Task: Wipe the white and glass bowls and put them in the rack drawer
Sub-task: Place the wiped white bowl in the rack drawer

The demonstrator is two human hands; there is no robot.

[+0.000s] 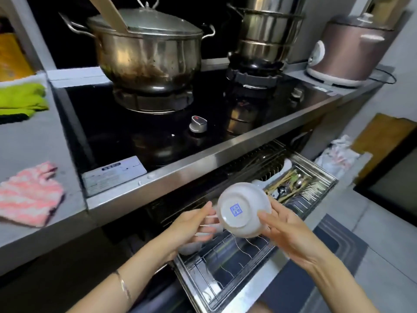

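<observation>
Head view: a person is standing at a stainless counter and is holding a white bowl point(242, 211) over the pulled-out rack drawer point(228, 263) below the gas hob point(158, 123).
White bowl: it is tilting with its foot and blue stamp toward the camera, up in the air above the drawer's wire rack and not touching it.
Right hand point(284, 231): it is gripping the bowl's right side, the thumb point(264, 216) pressing on the outer wall while the fingers are going out of sight behind the bowl.
Left hand point(191, 224): it is meeting the bowl's left edge. The fingers are smearing with motion, so I cannot tell whether they are curling round the rim or lying straight against it.
Step in hand: no cloth is showing in either hand, and a pink cloth point(29, 195) is lying on the counter to the left, so wiping of this bowl is probably over and racking is beginning.
Next move: it is calling for lowering the bowl into a free slot between the wires, clear of the cutlery compartment point(291, 184) on the drawer's far right.
Hard to make out: a pale shape point(189, 247) is sitting under the left hand at the drawer's near corner. It may be another bowl, but the blur is hiding what it is.
Hidden: the bowl's inside is facing away, no glass bowl is plainly showing, and the drawer's front is running off the bottom edge.
</observation>
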